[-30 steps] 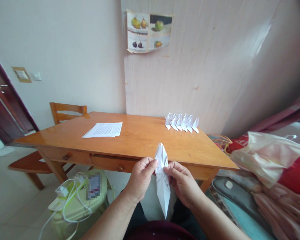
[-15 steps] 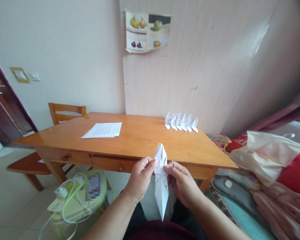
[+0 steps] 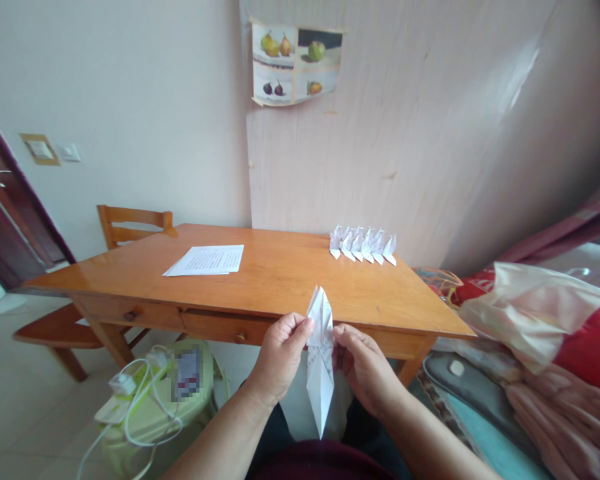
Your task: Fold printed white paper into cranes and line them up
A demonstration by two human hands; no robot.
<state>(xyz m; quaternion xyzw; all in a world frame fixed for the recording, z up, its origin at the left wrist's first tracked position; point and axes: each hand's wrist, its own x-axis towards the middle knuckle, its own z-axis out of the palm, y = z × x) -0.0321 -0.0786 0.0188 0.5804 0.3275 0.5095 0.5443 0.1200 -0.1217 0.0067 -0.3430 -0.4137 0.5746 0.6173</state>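
Centrally, near the bottom of the view, the left hand (image 3: 280, 357) pinches the left edge of a folded white paper piece (image 3: 320, 363) between thumb and fingertips, fingers curled narrow around it. The right hand (image 3: 363, 370) pinches the opposite edge at the same height, fingers likewise closed on the paper. The piece is a long, narrow diamond shape held upright in the air (printed text shows faintly on its surface); its split upper tip overlaps the near edge of the wooden table (image 3: 280, 280), and its lower point hangs down over the person's lap.

On the table, far right, a row of finished folded paper pieces (image 3: 363, 244) stands close together. Far left of centre lies a flat printed sheet (image 3: 206, 260). A wooden chair (image 3: 130, 223) stands at the far left side of the table. A fruit poster (image 3: 296, 62) hangs on the wall above.
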